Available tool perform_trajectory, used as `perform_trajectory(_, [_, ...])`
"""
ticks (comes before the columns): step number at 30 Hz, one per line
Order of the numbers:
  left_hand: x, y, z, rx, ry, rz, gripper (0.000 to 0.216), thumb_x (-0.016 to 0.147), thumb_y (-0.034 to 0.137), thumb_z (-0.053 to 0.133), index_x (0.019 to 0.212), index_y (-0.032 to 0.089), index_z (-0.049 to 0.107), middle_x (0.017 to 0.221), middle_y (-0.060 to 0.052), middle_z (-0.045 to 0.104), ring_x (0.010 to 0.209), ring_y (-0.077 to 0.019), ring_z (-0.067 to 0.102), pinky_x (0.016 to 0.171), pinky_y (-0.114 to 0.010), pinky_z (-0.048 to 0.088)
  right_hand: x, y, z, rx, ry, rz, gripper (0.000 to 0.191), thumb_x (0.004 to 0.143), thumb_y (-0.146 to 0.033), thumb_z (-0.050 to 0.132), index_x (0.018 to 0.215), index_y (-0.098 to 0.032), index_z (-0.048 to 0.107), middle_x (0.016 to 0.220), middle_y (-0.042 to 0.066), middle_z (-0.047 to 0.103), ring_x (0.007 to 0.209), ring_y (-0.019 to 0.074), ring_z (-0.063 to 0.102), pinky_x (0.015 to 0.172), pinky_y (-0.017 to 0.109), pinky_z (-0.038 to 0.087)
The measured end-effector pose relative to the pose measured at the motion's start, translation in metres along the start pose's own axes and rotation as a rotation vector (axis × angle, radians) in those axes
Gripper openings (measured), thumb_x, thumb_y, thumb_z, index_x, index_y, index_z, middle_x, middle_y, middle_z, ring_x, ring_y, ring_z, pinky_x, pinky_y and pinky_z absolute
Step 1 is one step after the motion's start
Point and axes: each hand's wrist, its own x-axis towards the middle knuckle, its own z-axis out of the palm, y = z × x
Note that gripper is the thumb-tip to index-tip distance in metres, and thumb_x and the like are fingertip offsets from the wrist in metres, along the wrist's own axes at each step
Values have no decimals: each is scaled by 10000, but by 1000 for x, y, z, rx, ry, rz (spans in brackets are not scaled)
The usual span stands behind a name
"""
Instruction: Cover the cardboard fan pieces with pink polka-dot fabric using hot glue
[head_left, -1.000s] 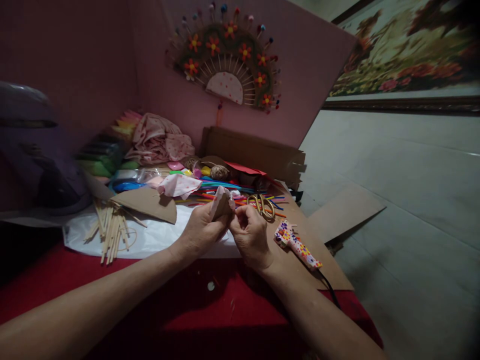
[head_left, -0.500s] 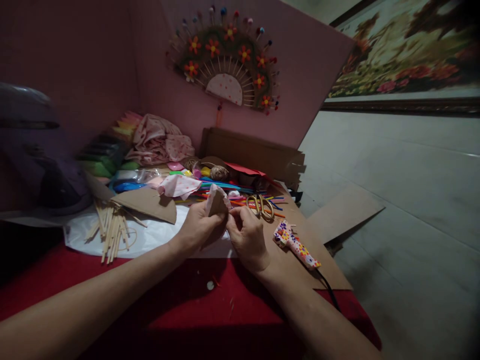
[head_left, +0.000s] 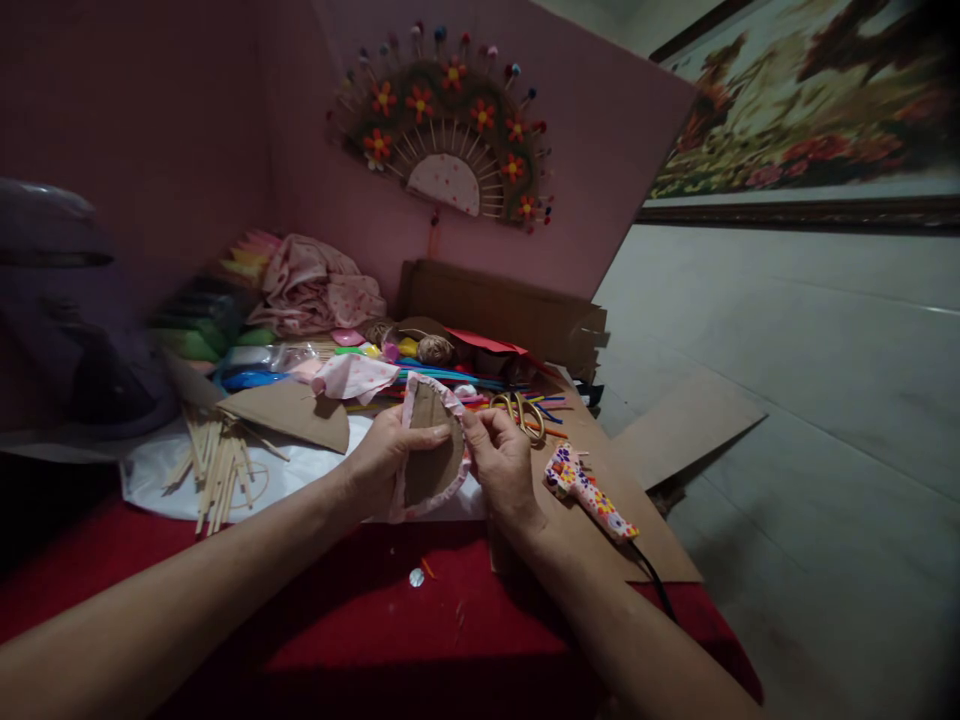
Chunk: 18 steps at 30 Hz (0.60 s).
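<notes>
Above the table's front part, my left hand (head_left: 386, 455) grips a half-round cardboard piece (head_left: 431, 462), thumb lying across its bare brown face. Pink dotted fabric is folded over the rim all round the piece. My right hand (head_left: 504, 462) is closed at the curved right edge, thumb and fingers pinching the fabric border there. Right of that hand lies a glue gun (head_left: 589, 492) with a flowered cover and a black cord. Gold-handled scissors (head_left: 525, 415) rest just behind my right hand. A larger cardboard fan shape (head_left: 292, 413) lies to the left.
Wooden sticks (head_left: 217, 465) lie on white plastic at the left. Crumpled pink fabric (head_left: 319, 285), twine balls (head_left: 435, 349) and coloured pipe cleaners sit at the back. A flower-decorated fan (head_left: 450, 130) hangs on the pink board. A cardboard sheet (head_left: 660, 555) lies under the glue gun.
The half-round piece has turned so its bare cardboard face shows much more fully towards me. My right hand has shifted slightly right, staying at its edge.
</notes>
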Motion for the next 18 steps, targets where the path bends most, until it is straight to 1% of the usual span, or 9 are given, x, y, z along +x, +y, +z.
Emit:
perform_trajectory(2, [1, -1, -2, 23, -7, 15, 289, 556, 187, 784, 796, 123, 637, 674, -30, 671, 572, -138, 605, 574, -244, 462, 0, 2, 1, 26, -9, 25, 319, 783, -455, 620, 663, -188, 492, 559, -58, 449, 490, 82, 382, 456, 208, 335])
perform_trajectory(7, [1, -2, -3, 62, -36, 8, 273, 571, 191, 772, 803, 126, 644, 677, -29, 665, 585, -143, 604, 580, -247, 447, 0, 2, 1, 55, -51, 58, 366, 750, -497, 642, 634, -192, 476, 517, -62, 456, 448, 78, 376, 424, 209, 308])
perform_trajectory(9, [0, -2, -2, 75, -51, -13, 276, 571, 191, 768, 808, 133, 640, 679, -29, 664, 579, -151, 606, 575, -258, 447, 0, 3, 1, 69, -53, 71, 398, 756, -545, 610, 627, -194, 473, 501, -65, 432, 439, 78, 362, 423, 211, 308])
perform_trajectory(12, [-1, -2, -1, 97, -95, -48, 252, 576, 187, 755, 788, 138, 627, 667, -29, 660, 563, -158, 603, 564, -270, 451, 3, 3, 0, 95, -22, 87, 440, 797, -602, 511, 635, -195, 484, 500, -61, 423, 443, 85, 361, 429, 218, 317])
perform_trajectory(13, [-2, -3, -1, 104, -116, -52, 246, 582, 184, 748, 789, 138, 625, 667, -29, 659, 562, -157, 602, 564, -270, 451, 4, 4, -1, 112, -20, 91, 431, 801, -595, 513, 643, -194, 492, 505, -60, 429, 445, 86, 363, 431, 219, 321])
perform_trajectory(16, [-2, -5, -2, 119, -170, -34, 256, 592, 169, 732, 824, 140, 629, 682, -25, 660, 564, -149, 596, 565, -265, 451, 4, 2, -3, 150, -40, 94, 345, 760, -500, 629, 660, -187, 523, 524, -64, 444, 450, 78, 367, 437, 213, 323])
perform_trajectory(18, [-1, -7, -4, 120, -184, -17, 260, 591, 156, 727, 832, 142, 629, 682, -20, 659, 562, -145, 594, 569, -265, 454, 4, 0, -3, 154, -46, 94, 312, 730, -448, 678, 656, -182, 534, 527, -66, 452, 448, 72, 367, 434, 208, 320])
